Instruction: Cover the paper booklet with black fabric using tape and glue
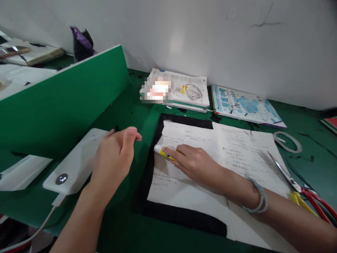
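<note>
My right hand (193, 160) is closed around a yellow-and-white glue stick (159, 150), held tilted low over the left page. Under it lies an open printed sheet or booklet (192, 193) with a crease down the middle. A black sheet (184, 218) shows beneath its left half, sticking out at the top, left and bottom. My left hand (116, 151) hovers left of the black sheet with its fingers curled and the thumb uppermost. Whatever its fingers may hold is hidden. Beside that hand, partly covered by it, is a white power bank (71, 167) with a cable.
Red-and-yellow scissors (302, 191) lie at the right page edge, near a tape roll (288, 141). Stacked books (181, 88) and a blue-and-white book (244, 105) lie along the wall. A green divider (73, 102) stands at left; black scraps litter the green table.
</note>
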Demonstrator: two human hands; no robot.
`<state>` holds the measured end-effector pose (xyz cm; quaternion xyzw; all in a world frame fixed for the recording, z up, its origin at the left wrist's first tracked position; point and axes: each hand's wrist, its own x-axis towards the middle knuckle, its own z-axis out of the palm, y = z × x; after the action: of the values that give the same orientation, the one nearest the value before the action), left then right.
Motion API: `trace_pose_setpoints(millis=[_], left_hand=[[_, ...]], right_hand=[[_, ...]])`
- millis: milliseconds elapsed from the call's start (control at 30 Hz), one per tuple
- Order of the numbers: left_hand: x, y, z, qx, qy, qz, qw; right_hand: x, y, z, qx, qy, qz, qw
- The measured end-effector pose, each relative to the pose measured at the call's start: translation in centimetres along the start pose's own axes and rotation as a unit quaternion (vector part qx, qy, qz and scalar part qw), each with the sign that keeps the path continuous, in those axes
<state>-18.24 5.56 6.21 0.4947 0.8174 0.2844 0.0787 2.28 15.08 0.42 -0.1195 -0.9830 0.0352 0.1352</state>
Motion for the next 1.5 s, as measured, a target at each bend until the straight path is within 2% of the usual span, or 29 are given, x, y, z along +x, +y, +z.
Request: trace_pose_setpoints(millis=[267, 433, 500, 567, 667, 733, 833, 967, 1067, 1133, 1300, 1500], left_hand=[[0.1, -0.3, 0.4, 0.012, 0.004, 0.001, 1.000], [0.2, -0.4, 0.5, 0.042, 0.009, 0.002, 0.999], [0.3, -0.5, 0.7, 0.059, 0.025, 0.035, 0.997], [0.4, -0.7, 1.0, 0.062, 0.027, 0.101, 0.993], [0.4, -1.0, 1.5, 0.066, -0.011, 0.178, 0.982], [0.4, -1.1, 1.6, 0.081, -0.018, 0.166, 0.983], [0.3, -1.2, 1.2, 0.079, 0.016, 0.113, 0.990], [0.1, -0.8, 0.6, 0.024, 0.053, 0.140, 0.988], [-0.1, -0.5, 0.6, -0.004, 0.014, 0.097, 0.995], [-0.1, -0.4, 0.8, 0.030, -0.034, 0.073, 0.996], [-0.3, -0.5, 1.4, 0.096, -0.173, 0.094, 0.976], [-0.3, -0.7, 1.6, 0.082, -0.242, 0.065, 0.964]], right_hand=[[-0.1, 0.0, 0.2, 0.008, 0.012, -0.002, 1.000], [0.0, 0.0, -0.1, 0.005, -0.002, -0.001, 1.000], [0.0, 0.0, -0.1, 0.004, -0.009, 0.000, 1.000], [0.1, 0.0, -0.2, 0.005, -0.008, 0.000, 1.000], [0.1, -0.1, -0.1, 0.006, -0.001, -0.005, 1.000], [0.0, -0.1, 0.0, 0.007, 0.007, -0.008, 1.000], [0.0, 0.0, 0.2, 0.010, 0.017, -0.011, 1.000], [0.0, 0.0, 0.3, 0.002, 0.011, -0.003, 1.000], [-0.1, 0.0, 0.4, 0.000, 0.004, -0.002, 1.000], [-0.1, 0.0, 0.4, -0.002, 0.008, -0.006, 1.000], [-0.1, 0.1, 0.4, 0.006, 0.008, -0.008, 1.000], [-0.1, 0.1, 0.3, -0.008, -0.003, -0.009, 1.000]])
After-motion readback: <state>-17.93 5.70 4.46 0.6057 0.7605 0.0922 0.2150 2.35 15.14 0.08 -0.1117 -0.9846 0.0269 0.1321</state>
